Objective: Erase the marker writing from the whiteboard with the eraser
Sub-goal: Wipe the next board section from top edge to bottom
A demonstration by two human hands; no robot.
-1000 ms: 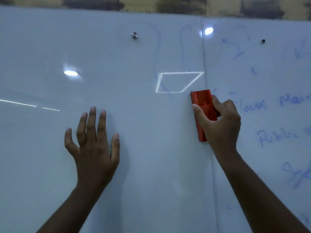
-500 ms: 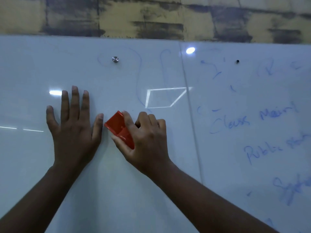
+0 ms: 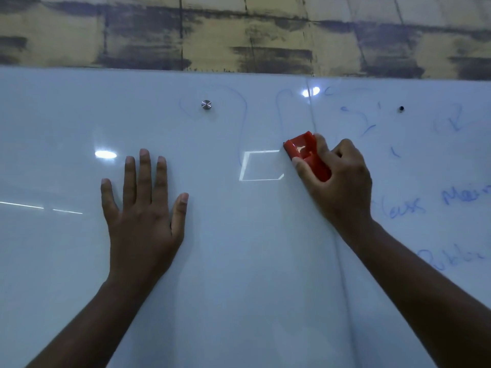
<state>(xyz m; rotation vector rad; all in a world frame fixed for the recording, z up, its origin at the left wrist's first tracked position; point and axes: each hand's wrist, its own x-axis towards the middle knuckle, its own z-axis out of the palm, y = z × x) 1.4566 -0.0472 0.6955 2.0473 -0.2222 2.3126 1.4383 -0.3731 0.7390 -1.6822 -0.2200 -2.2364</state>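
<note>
A glossy whiteboard (image 3: 239, 261) fills most of the head view. My right hand (image 3: 337, 179) grips a red eraser (image 3: 305, 152) and presses it to the board just left of the vertical panel seam, beside a bright window reflection. Blue marker writing (image 3: 406, 208) covers the right panel, with words and loose strokes. Faint blue curved lines (image 3: 243, 120) remain on the left panel near the top. My left hand (image 3: 143, 208) rests flat on the board with fingers spread, well left of the eraser.
A round metal mounting stud (image 3: 206, 104) sits near the board's top, and a small dark hole (image 3: 401, 109) marks the right panel. Above the board's top edge runs a yellow and dark grey patterned wall (image 3: 239, 35). Light glare spots show on the glass.
My right hand swept the eraser left toward my left hand, then back right and up to the seam. The view tilted up, showing more wall. My left hand stayed flat on the board.
</note>
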